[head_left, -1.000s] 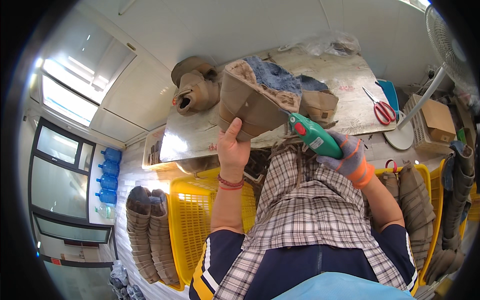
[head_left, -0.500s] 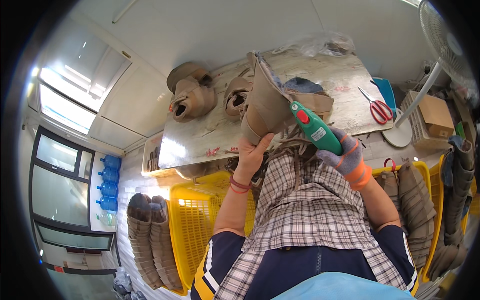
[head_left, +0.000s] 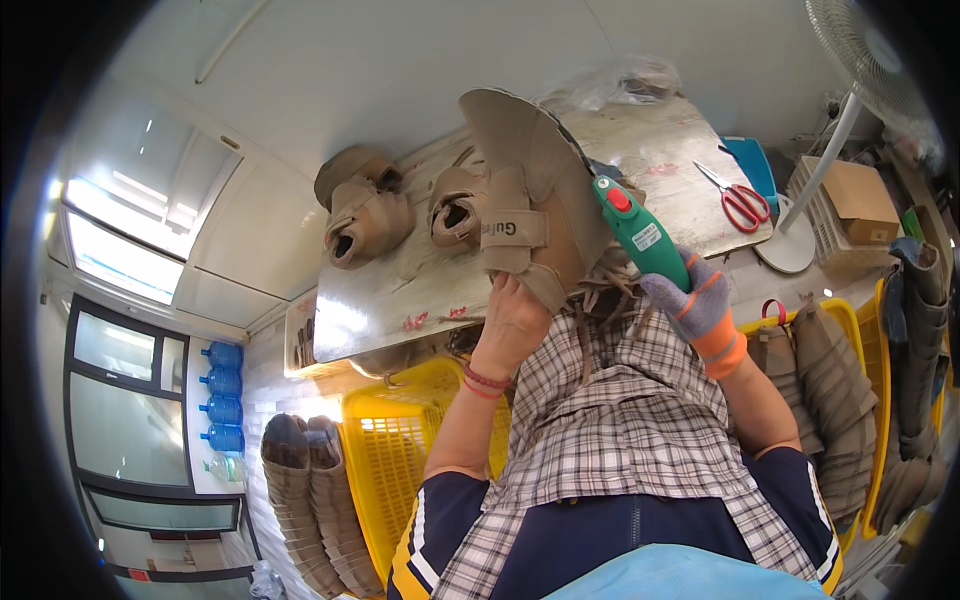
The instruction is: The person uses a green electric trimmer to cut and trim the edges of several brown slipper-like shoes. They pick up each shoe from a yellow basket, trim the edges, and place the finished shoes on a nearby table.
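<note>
My bare left hand (head_left: 515, 318) is closed around the lower end of a tan boot upper (head_left: 550, 190), which stands tall above the table with a strap side facing me. In my gloved right hand (head_left: 702, 312) is a green handheld electric cutter (head_left: 645, 240) with a red button. Its head lies against the right edge of the upper; the blade itself is hidden. Another tan upper (head_left: 457, 207) sits just left of the held one. Farther left rests a further pair of tan uppers (head_left: 368, 222). Behind the cutter, a piece on the table is mostly covered.
Red-handled scissors (head_left: 742, 205) lie at the right of the worn table (head_left: 400, 290). A blue bin (head_left: 750, 165) and white fan (head_left: 822, 165) stand beyond. Yellow baskets (head_left: 390, 440) flank me; stacked tan uppers (head_left: 840, 400) fill the right one, and more stacks (head_left: 300, 500) stand left.
The boot upper has been turned so its strapped side shows, and its top has swung left. My left hand has shifted its grip lower; the cutter stays at the upper's right edge.
</note>
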Demonstrator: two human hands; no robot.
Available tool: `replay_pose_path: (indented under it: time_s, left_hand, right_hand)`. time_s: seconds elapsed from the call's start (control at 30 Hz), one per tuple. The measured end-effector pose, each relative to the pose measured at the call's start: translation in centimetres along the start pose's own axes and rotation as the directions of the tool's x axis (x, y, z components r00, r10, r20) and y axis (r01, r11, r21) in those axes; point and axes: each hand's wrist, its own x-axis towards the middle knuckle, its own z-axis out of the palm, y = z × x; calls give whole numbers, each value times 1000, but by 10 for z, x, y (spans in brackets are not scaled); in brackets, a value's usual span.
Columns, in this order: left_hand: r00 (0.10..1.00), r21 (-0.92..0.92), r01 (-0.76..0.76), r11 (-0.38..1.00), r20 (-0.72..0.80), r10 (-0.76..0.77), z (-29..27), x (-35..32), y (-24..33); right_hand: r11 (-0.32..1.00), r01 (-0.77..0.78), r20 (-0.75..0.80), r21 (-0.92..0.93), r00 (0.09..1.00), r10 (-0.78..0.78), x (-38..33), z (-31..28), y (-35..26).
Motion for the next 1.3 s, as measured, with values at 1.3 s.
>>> replay_pose_path:
  time_s: [1.3]
  left_hand:
    - [719, -872, -307, -380, 49, -693, -50, -129, -75]
  right_hand:
    - [978, -202, 3, -45, 979, 202, -41, -30, 68]
